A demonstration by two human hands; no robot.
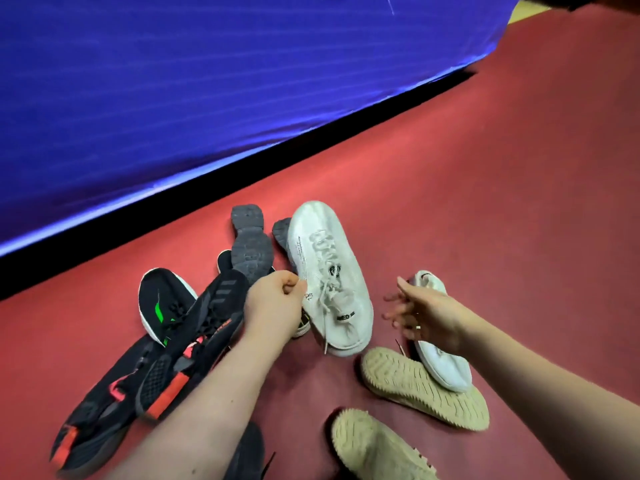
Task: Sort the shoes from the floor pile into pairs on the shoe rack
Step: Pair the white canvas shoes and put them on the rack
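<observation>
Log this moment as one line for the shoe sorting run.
phase: picking | left hand pinches white sneaker edge | right hand open over small white shoe atop sole-up tan shoe

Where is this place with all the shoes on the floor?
Probably an indoor sports hall: there is a smooth red floor, a long blue fabric barrier, and sporty shoes like the white sneaker.

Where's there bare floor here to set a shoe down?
Widest bare floor lies right of the white sneaker, up to the blue mat. A narrower strip runs between the black shoes and the beige soles. Crowded around the left hand.
</observation>
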